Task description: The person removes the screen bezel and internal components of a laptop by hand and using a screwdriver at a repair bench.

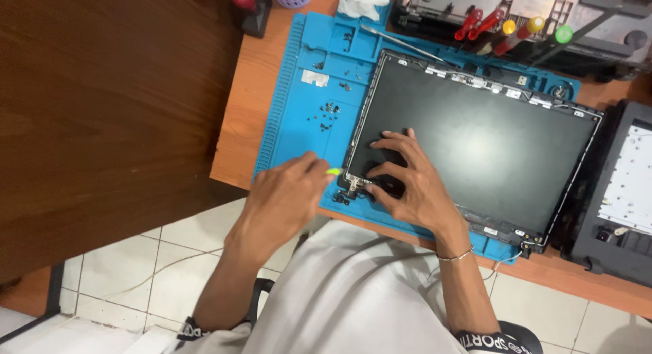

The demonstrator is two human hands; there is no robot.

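Observation:
A bare laptop screen panel (489,143) lies in its lid frame on a blue repair mat (305,123). My right hand (411,184) rests spread on the panel's near left corner, fingers by the metal hinge (354,185). My left hand (285,198) is closed around a small tool with a yellow-green tip (333,171), its tip pointing at that hinge corner. A thin bracelet sits on my right wrist.
Several tiny screws (329,109) lie in the mat's compartments. Screwdrivers with red, yellow and green handles (506,28) stand at the back by a laptop chassis. Another laptop part (625,191) lies at the right. The wooden table edge (231,150) runs at the left, tiled floor below.

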